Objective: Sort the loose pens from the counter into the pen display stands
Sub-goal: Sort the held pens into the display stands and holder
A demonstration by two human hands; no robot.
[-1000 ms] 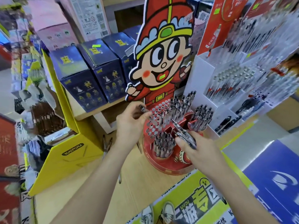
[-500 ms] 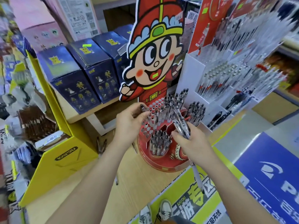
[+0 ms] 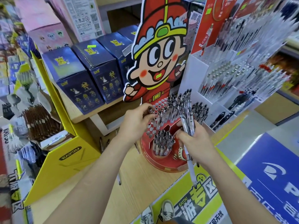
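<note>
Pens (image 3: 161, 143) stand in clusters in a round red stand (image 3: 163, 163) on a wooden counter (image 3: 137, 183), in front of a tall cartoon cut-out (image 3: 160, 59). The person's right hand (image 3: 195, 141) is over the stand's right side, its fingers (image 3: 178, 135) curled round a bundle of clear pens (image 3: 187, 122). One pen of the bundle hangs lower, with its tip over the yellow sign (image 3: 178, 199) at the counter's front edge. The left hand (image 3: 135, 125) is at the stand's left side. Its thumb and fingers pinch a single pen (image 3: 150, 109) by its dark top end, above rows of empty holes. A few loose pens (image 3: 101, 143) lie on the counter left of the stand, near a yellow box (image 3: 53, 168). Dark blue boxes (image 3: 77, 75) sit on a low shelf (image 3: 84, 113) behind. A white rack (image 3: 194, 73) of more pens rises to the right.
</note>
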